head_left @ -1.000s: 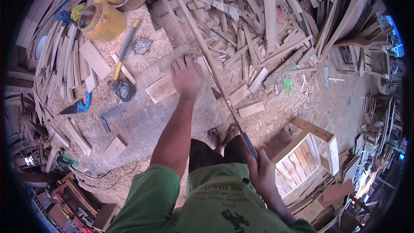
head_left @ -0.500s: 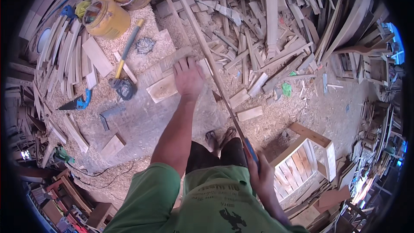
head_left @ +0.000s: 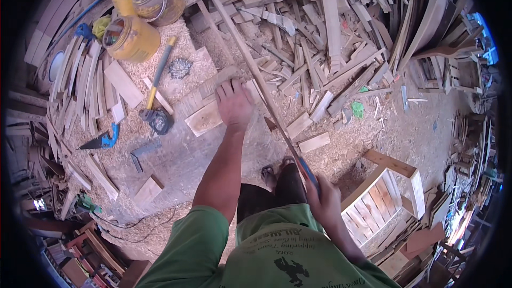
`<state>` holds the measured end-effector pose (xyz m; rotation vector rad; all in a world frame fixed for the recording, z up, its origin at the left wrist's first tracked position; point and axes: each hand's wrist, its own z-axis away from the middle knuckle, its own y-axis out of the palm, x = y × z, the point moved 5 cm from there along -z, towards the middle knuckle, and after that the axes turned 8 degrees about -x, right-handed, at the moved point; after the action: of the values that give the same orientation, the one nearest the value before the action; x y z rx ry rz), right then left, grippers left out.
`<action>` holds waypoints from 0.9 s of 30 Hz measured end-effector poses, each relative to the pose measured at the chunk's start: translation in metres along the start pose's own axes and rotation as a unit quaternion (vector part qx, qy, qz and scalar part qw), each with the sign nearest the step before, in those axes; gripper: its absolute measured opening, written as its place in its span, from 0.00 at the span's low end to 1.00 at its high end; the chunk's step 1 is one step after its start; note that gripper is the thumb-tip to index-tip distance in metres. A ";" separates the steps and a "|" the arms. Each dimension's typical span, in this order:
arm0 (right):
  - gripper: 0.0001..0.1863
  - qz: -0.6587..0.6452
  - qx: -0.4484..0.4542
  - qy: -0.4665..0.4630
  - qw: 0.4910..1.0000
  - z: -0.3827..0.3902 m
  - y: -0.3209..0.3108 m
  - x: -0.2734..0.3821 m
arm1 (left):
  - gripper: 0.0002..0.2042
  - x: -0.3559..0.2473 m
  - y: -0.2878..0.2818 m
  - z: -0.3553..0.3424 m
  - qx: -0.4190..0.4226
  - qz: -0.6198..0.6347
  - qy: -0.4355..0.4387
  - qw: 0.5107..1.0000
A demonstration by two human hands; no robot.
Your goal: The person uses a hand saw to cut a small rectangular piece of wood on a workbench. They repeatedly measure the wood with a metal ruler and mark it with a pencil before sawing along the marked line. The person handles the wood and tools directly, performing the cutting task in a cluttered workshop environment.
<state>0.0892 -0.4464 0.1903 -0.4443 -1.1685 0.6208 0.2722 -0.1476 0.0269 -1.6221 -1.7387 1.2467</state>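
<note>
My left hand (head_left: 234, 104) presses down on a short pale board (head_left: 204, 120) lying across the workbench (head_left: 176, 152). Its fingers are stretched forward and slightly apart. Low on the right, my right hand (head_left: 326, 202) is closed round a narrow blue tool (head_left: 308, 173). That tool is seen edge-on, so I cannot tell its kind for sure; it may be a saw. It lines up with a long wooden strip (head_left: 242, 48) that runs past the right end of the board. A small dark triangular tip (head_left: 270, 124) shows beside the strip.
On the bench lie a long-handled tool (head_left: 161, 66), a blue-handled saw (head_left: 109, 137), a metal square (head_left: 140, 154) and a wood block (head_left: 148, 189). Yellow buckets (head_left: 133, 40) stand far left. Offcuts (head_left: 314, 48) heap beyond; a slatted wooden frame (head_left: 378, 197) sits at right.
My right hand and the blue tool have moved forward along the strip. My left hand stays on the board. The whole view has shifted slightly.
</note>
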 end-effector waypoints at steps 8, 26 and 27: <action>0.21 -0.037 -0.033 -0.044 0.998 -0.100 0.078 -0.007 | 0.12 -0.011 0.001 -0.003 0.014 -0.003 0.015 1.000; 0.27 -0.005 -0.035 -0.149 0.988 -0.057 0.027 -0.046 | 0.40 0.024 -0.055 0.074 0.166 0.032 0.109 0.979; 0.27 -0.012 -0.036 -0.195 0.980 -0.067 0.040 -0.029 | 0.41 0.038 -0.057 0.088 0.187 0.017 0.070 0.980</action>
<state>0.1356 -0.4362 0.1227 -0.3783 -1.5719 0.6635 0.1621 -0.1327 0.0227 -1.4790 -1.3032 1.3455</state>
